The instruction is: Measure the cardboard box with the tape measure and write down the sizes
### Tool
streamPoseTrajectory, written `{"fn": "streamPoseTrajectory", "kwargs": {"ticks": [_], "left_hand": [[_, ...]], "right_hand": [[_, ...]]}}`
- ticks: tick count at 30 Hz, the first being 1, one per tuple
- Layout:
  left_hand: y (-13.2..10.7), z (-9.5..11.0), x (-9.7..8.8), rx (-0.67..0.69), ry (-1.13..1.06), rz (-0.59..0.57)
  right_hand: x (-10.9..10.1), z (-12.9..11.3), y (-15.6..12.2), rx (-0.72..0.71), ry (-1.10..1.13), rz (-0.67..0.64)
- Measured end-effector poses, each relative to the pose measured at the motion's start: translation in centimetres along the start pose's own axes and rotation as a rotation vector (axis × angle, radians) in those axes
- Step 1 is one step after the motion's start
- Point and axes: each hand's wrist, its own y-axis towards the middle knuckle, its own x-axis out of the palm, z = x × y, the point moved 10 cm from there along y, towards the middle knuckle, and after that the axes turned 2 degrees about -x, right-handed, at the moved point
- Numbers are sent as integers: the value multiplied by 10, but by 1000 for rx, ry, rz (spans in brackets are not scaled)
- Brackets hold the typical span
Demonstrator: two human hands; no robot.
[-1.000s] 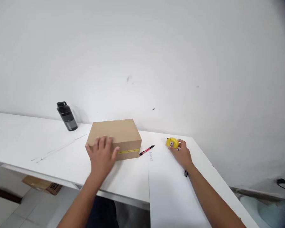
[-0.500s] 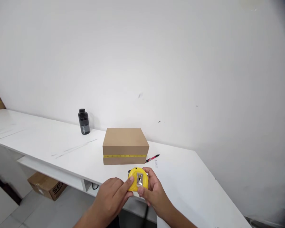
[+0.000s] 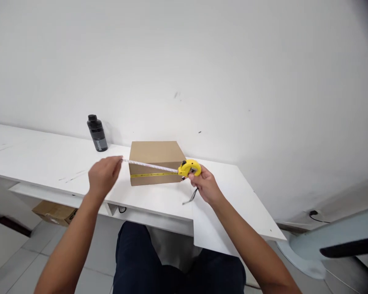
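My right hand [image 3: 205, 183] grips the yellow case of a tape measure [image 3: 189, 168], with a dark wrist strap [image 3: 190, 197] dangling below it. From the case a white blade [image 3: 150, 165] runs out to the left. Its far end is pinched in my left hand [image 3: 104, 173]; the tip is hidden by the fingers. Behind the stretched blade a closed cardboard box [image 3: 156, 152] with a yellow tape strip along its front sits on the white desk. The blade crosses in front of the box; I cannot tell whether it touches. A pen [image 3: 184, 178] lies mostly hidden behind the case.
A black bottle [image 3: 97, 134] stands on the white desk [image 3: 64, 153] to the left, near the wall. Under the desk lies another cardboard box [image 3: 53, 212]. A white sheet [image 3: 213, 228] hangs over the front edge at the right.
The tape blade has been pulled out of its case. My left hand has moved left and up with its end, my right hand slightly right and up with the case. The view has tilted down.
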Motion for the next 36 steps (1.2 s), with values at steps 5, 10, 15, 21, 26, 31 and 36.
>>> {"fn": "streamPoseTrajectory", "kwargs": {"ticks": [5,10,15,21,26,31,36], "left_hand": [[13,-28,62,-60,126,-208],[7,-2,80,91,99,-335],[10,13,79,174,72,-453],[13,27,78,89,77,-508],[13,27,84,-177,89,-493],[-6,18,79,-364,44,-444],[-37,-2,42,-386,0,-162]], "right_hand": [[-62,1,50,-29,193,200],[-92,5,84,-23,235,226],[-80,24,109,42,212,138],[-52,41,115,25,201,39],[-49,42,105,2,188,33],[-47,44,88,4,168,40],[-31,51,58,46,174,-13]]}}
